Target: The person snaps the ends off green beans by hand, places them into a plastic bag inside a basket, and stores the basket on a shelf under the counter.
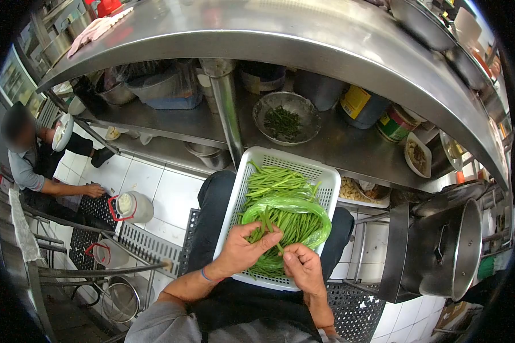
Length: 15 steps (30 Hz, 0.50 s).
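On my lap rests a white perforated basket (233, 220) full of green beans (276, 182). Inside it an opened green plastic bag (324, 220) holds more of the beans. My left hand (247, 246), with a thin band at its wrist, is closed on several green beans that stick up past the fingers. Close beside it, my right hand (303, 267) pinches the end of a green bean between thumb and forefinger. Both hands are over the near part of the basket, in front of the bag's mouth.
A steel counter (257, 37) curves ahead, its lower shelf bearing a metal bowl of chopped greens (286, 117) and tins. A large steel pot (446, 248) stands at right. A co-worker (26, 154) sits at left near a white bucket (133, 207).
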### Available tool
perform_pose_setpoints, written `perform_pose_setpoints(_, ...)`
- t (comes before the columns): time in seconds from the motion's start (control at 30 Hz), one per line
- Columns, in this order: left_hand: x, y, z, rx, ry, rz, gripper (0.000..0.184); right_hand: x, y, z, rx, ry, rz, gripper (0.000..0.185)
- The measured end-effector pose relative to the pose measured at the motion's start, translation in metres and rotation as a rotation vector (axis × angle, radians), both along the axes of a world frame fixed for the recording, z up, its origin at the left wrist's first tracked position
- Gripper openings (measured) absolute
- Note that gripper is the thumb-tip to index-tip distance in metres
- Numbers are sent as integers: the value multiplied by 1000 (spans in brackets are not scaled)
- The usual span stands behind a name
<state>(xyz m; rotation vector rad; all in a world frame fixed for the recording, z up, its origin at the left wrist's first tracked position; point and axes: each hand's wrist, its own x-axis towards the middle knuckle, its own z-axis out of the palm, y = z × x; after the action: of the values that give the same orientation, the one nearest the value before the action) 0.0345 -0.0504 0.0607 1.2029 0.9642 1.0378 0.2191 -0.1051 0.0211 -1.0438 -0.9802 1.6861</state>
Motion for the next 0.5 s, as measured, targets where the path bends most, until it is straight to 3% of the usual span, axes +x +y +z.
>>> perform_pose_setpoints(0.4,1,1,-4,119,116,77,16,-5,4,4,6,-2,-183,21)
perform_pose_setpoints(0.5,0,0,-4,114,116,58,17,-5,5,0,64,-116,-252,16)
